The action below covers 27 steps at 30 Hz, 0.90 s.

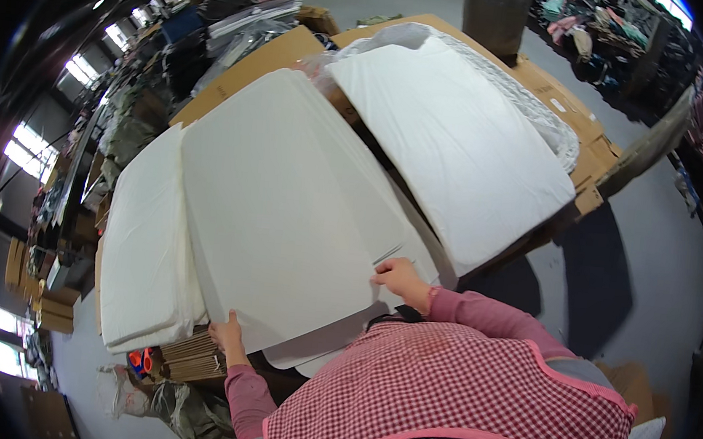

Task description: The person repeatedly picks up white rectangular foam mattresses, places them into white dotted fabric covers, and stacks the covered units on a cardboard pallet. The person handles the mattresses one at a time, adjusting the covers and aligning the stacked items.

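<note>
A large pale grey sheet (284,213), which looks like thin board, lies on a stack of similar sheets in front of me. My left hand (228,336) is closed on its near left corner, thumb on top. At the near right part of the sheet, my right hand (401,279) pinches with thumb and fingertips, a few dark thin lines showing just beyond it. The sheet's near edge is raised a little over the lower sheets (318,347). To the left lies a white stack (146,242) of soft sheets, and to the right another white stack (460,145).
Flat brown cardboard (566,105) lies under and behind the right stack. Orange-handled scissors (147,361) and folded cardboard (190,356) sit below the left stack. A dark pillar (495,17) stands at the back. Heaped cloth (594,31) fills the far right.
</note>
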Tool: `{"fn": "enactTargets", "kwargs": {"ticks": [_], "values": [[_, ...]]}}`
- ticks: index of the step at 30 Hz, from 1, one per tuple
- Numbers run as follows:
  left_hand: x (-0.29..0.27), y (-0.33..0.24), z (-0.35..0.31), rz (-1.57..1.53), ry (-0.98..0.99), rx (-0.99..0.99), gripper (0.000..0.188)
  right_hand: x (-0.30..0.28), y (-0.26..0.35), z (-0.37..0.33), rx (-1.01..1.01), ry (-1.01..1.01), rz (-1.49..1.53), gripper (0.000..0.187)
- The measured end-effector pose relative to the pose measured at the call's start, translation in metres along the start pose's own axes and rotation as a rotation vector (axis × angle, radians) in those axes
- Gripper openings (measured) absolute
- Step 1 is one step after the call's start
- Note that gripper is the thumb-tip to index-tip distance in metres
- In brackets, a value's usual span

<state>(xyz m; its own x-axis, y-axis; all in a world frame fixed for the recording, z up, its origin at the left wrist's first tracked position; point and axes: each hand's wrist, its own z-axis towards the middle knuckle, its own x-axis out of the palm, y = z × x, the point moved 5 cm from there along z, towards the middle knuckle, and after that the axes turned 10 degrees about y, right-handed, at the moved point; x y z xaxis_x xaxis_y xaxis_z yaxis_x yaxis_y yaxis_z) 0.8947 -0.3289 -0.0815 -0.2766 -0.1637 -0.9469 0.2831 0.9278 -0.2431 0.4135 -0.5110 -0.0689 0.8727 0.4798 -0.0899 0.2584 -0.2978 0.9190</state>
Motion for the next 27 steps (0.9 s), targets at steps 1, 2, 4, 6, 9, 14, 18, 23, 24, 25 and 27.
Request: {"fn": "enactTargets", "kwargs": {"ticks": [1,2,4,6,9,14,18,23,24,25,27], "values": [[-0.001,0.005,0.006,-0.056,0.058,0.024,0.078,-0.005,0.006,-0.003,-0.048,-0.034,-0.005,0.027],[0.001,0.008,0.012,-0.112,0.133,0.071,0.074,-0.011,0.012,-0.004,-0.082,-0.060,-0.003,0.026],[0.011,0.009,0.021,-0.411,0.231,0.203,0.051,-0.027,0.020,-0.003,-0.154,-0.115,-0.021,0.024],[0.034,0.013,0.027,-0.790,0.420,0.134,0.036,-0.041,0.022,0.003,-0.166,-0.136,-0.167,0.024],[0.043,0.012,0.035,-0.913,0.513,0.174,0.034,-0.044,0.014,0.015,-0.172,-0.041,-0.317,0.023],[-0.063,0.054,0.062,-0.870,-0.494,-0.086,0.058,-0.040,-0.013,0.018,-0.082,0.005,-0.307,0.031],[-0.120,0.064,0.100,-0.676,-0.388,-0.158,0.060,-0.024,-0.022,0.004,0.034,0.126,-0.300,0.031],[-0.119,0.064,0.141,-0.662,-0.024,-0.272,0.057,-0.004,-0.012,-0.016,0.128,0.258,-0.258,0.028],[-0.113,0.059,0.143,-0.887,0.107,-0.319,0.050,-0.001,-0.005,-0.018,0.149,0.256,-0.289,0.025],[-0.111,0.041,0.141,-1.221,0.181,-0.154,0.047,0.004,0.008,-0.016,0.111,0.273,-0.341,0.025],[-0.108,0.003,0.118,-1.824,0.342,0.001,0.041,0.018,0.037,-0.005,0.137,0.289,-0.457,0.024]]}}
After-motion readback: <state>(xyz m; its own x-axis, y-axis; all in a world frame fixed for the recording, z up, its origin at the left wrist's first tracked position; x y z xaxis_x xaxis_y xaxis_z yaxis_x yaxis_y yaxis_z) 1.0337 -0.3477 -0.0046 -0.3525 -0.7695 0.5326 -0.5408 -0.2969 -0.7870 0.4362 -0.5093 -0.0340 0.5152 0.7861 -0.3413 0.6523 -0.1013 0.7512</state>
